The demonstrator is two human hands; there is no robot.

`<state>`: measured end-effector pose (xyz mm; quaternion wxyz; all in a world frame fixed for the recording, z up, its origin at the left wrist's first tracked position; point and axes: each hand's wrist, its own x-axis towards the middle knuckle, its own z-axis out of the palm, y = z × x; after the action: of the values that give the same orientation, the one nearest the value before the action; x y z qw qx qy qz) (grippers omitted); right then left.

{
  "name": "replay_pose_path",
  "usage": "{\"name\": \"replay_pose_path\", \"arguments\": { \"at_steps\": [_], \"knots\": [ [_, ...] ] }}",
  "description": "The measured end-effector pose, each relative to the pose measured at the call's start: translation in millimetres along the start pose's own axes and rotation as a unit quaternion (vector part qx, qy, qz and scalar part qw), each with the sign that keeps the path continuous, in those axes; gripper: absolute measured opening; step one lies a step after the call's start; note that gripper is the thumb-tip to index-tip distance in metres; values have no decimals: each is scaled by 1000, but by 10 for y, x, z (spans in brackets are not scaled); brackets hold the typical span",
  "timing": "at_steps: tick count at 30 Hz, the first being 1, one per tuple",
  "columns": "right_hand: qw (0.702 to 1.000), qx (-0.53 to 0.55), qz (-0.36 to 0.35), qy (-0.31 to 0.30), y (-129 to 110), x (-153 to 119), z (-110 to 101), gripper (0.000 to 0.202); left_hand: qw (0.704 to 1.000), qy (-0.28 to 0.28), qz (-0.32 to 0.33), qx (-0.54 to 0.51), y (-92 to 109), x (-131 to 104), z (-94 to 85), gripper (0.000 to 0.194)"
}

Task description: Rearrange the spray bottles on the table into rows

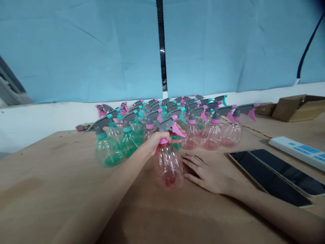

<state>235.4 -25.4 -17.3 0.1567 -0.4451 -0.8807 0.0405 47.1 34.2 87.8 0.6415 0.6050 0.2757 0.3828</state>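
My left hand [157, 141] is closed around the neck of a clear pink spray bottle [169, 167], just under its grey head with the pink trigger. This bottle stands upright, or nearly so, in front of the others; I cannot tell whether its base touches the table. Beside its right side, my right hand [207, 173] lies low over the table with the fingers stretched out and holds nothing. The fingertips come close to the pink bottle; contact is unclear. Behind stand several more spray bottles, among them a green one [109, 150] at the left and a pink one [211, 135] at the right.
Two dark-screened phones [269, 178] lie on the wooden table [63, 176] at the right. Past them are a white power strip [302, 152] and an open cardboard box [291, 107]. A blue sheet [101, 51] covers the wall behind.
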Motion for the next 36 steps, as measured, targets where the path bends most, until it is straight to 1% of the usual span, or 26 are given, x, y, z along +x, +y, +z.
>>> {"name": "replay_pose_path", "arguments": {
  "at_steps": [3, 6, 8, 11, 12, 14, 16, 18, 20, 22, 23, 25, 26, 28, 30, 32, 33, 35, 36],
  "knots": [
    [1000, -5, 1, -4, -11, 3, -9, 60, 999, -7, 24, -22, -15, 24, 6, 35],
    [1000, 1, -1, 6, -1, 3, 2, 59, 1000, -1, 23, -17, -18, 27, 7, 25],
    [1000, 6, -1, 12, 13, 0, 16, 59, 1000, 6, 12, -6, -11, 18, 6, 22],
    [1000, 13, -2, 18, 28, -6, 31, 57, 1000, 18, -5, 11, -1, 10, 6, 34],
    [1000, 14, -3, 18, 30, -6, 33, 57, 1000, 16, 2, 17, -1, 12, 7, 39],
    [1000, 14, -3, 19, 30, -1, 36, 57, 999, 2, 35, 26, -5, 20, 9, 46],
    [1000, 14, -6, 20, 31, 8, 42, 54, 998, -16, 61, 29, -9, 30, 10, 48],
    [1000, 19, -10, 21, 34, 16, 48, 48, 997, -25, 69, 30, -7, 36, 13, 48],
    [998, 46, -12, 29, 28, 13, 44, 44, 997, -28, 69, 36, -5, 34, 31, 46],
    [992, 110, 3, 58, -10, -5, 19, 43, 995, -28, 76, 49, -14, 22, 72, 44],
    [986, 149, 12, 79, -47, -17, -2, 42, 995, -22, 79, 62, -27, 13, 103, 43],
    [968, 217, 20, 121, -155, -35, -54, 44, 992, 13, 77, 101, -68, -7, 183, 39],
    [962, 237, 16, 137, -222, -36, -80, 48, 988, 36, 75, 127, -93, -16, 230, 37],
    [953, 258, 10, 158, -358, -17, -127, 64, 978, 74, 79, 176, -137, -31, 330, 35],
    [947, 268, 24, 175, -469, 19, -165, 73, 967, 90, 97, 217, -157, -47, 421, 36],
    [946, 263, 47, 186, -525, 37, -211, 77, 957, 80, 131, 248, -155, -84, 478, 39],
    [945, 257, 59, 192, -525, 25, -244, 80, 951, 67, 150, 263, -153, -119, 485, 43],
    [942, 251, 81, 206, -459, -53, -338, 83, 933, 37, 182, 308, -168, -231, 444, 56],
    [938, 258, 90, 214, -386, -120, -400, 81, 919, 24, 189, 345, -192, -307, 394, 61]
  ]
}}
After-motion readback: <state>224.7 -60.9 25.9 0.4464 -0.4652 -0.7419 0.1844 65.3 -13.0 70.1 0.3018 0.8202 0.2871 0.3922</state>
